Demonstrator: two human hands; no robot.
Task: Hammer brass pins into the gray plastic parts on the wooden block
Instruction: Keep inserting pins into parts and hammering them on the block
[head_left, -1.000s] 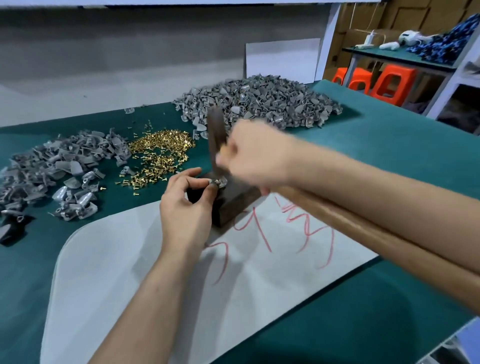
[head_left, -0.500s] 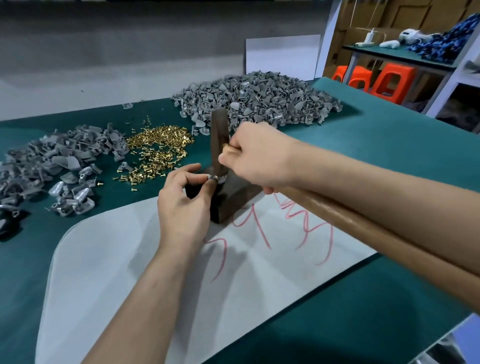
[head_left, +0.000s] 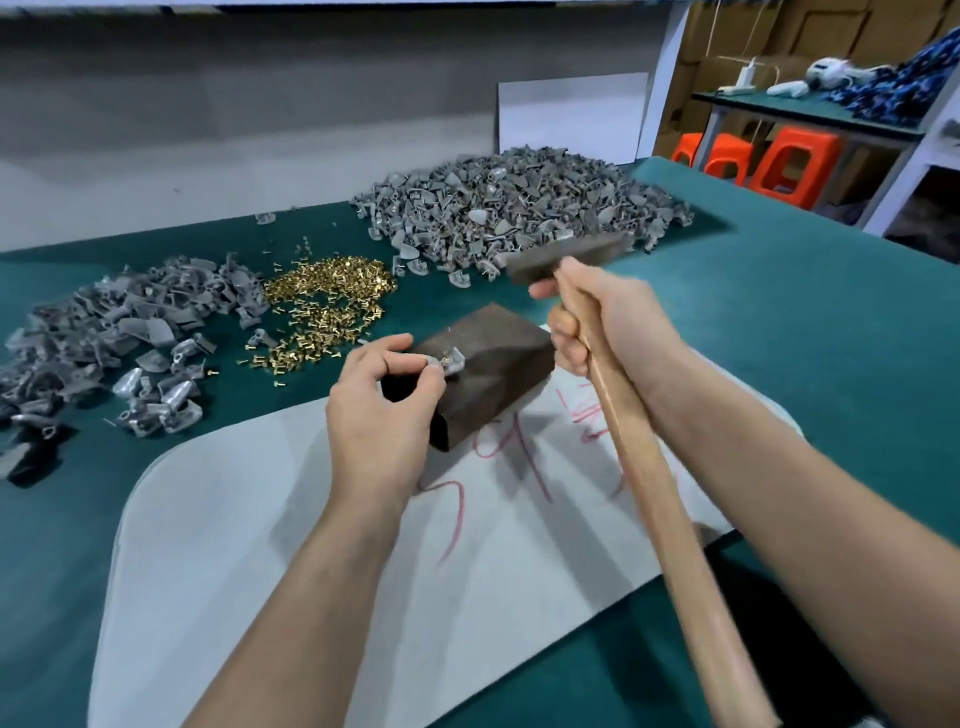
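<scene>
Gripped in the right hand (head_left: 602, 317) is a raised hammer (head_left: 566, 257), while a gray plastic part (head_left: 451, 362) is pinched on the wooden block (head_left: 493, 358) by the left hand (head_left: 382, 410).

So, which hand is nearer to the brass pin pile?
Left. The left hand is beside the brass pin pile, at the wooden block; the right hand grips the hammer beyond it.
</scene>
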